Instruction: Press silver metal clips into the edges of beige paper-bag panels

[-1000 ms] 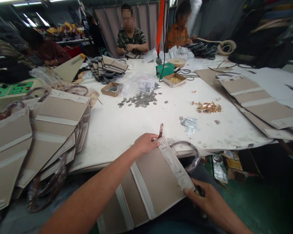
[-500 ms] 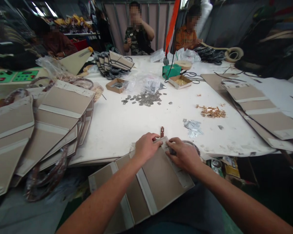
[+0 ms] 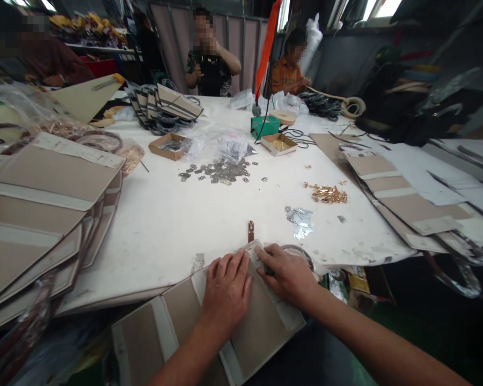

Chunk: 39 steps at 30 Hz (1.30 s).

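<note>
A beige bag panel (image 3: pixel 261 327) with pale cross strips lies tilted, partly on the table edge and partly toward my lap. My left hand (image 3: pixel 227 289) rests flat on it, fingers stretched toward its upper corner. At the strip along the panel's right edge, my right hand (image 3: pixel 287 273) has its fingers curled, the index fingertip on the corner. Something small and dark shows under those fingers, mostly hidden. A brown strap tab with a metal fitting (image 3: pixel 250 230) sticks out past the panel's corner. Behind my right hand curves part of a bag handle (image 3: pixel 301 254).
Stacked panels stand at left (image 3: pixel 56 171) and right (image 3: pixel 390 185). On the white table (image 3: pixel 153 230) lie dark metal plates (image 3: pixel 225 171), gold-coloured fasteners (image 3: pixel 329 193) and silvery plates (image 3: pixel 301 221). A green box (image 3: pixel 264 126) stands farther back. Several people sit around the table.
My left hand has gone from bent fingers at the panel's corner to lying flat on it. My right hand stays at the right edge strip. The whole view has shifted to the right.
</note>
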Tool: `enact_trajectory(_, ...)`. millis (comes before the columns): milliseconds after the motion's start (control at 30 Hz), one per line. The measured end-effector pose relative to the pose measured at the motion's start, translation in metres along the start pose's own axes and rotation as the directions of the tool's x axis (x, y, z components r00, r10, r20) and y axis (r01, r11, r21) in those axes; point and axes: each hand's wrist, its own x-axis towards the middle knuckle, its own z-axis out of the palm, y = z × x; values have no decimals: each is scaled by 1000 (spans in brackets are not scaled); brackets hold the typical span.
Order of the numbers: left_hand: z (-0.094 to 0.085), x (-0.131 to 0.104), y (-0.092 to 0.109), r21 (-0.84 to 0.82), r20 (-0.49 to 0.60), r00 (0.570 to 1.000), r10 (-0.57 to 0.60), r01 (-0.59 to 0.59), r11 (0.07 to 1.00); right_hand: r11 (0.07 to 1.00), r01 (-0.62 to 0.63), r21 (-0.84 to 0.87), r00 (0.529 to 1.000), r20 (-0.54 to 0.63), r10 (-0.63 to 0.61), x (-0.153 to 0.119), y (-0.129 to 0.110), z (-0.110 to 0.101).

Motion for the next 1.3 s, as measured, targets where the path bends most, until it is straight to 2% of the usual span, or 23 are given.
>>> enact_trajectory(167, 3, 2, -2, 43, -55, 998, 24, -22, 999, 1000, 8, -13, 999, 43, -7, 3, 2, 0)
enact_trajectory(367, 5, 3, -4, 71, -61, 997, 54, -50, 996, 994, 95, -45, 995, 39, -93, 7, 1, -4)
enact_trajectory(500, 5, 2, -5, 57, -69, 996, 55, -51, 997, 994, 105, -33, 994, 41, -104, 10, 6, -10)
enact_trajectory(567, 6, 1, -6, 36, -86, 995, 52, -49, 998, 997, 69, 43, 998, -5, -69, 16, 20, -17)
enact_trajectory(633, 7, 0, -7, 16, -108, 993, 50, -48, 999, 992, -60, 112, 992, -108, 72, 26, 46, -27)
enact_trajectory(667, 8, 0, -7, 8, -116, 992, 49, -48, 999, 978, -165, 131, 969, -162, 185, 32, 63, -33)
enact_trajectory(733, 9, -1, -8, -6, -124, 991, 45, -46, 999, 910, -395, 125, 882, -227, 414, 46, 99, -44)
enact_trajectory(833, 9, -2, -7, -16, -140, 990, 37, -39, 999, 830, -547, 107, 803, -215, 556, 62, 147, -53)
enact_trajectory(933, 9, -2, -7, -31, -157, 987, 22, -27, 999, 802, -584, 124, 780, -188, 597, 71, 172, -48)
enact_trajectory(1067, 9, -2, -6, -47, -160, 987, 18, -26, 999, 791, -590, 165, 768, -189, 612, 75, 180, -38)
enact_trajectory(1300, 5, -4, -5, -81, -109, 994, -4, -4, 997, 837, -496, 229, 809, -229, 542, 70, 181, -42)
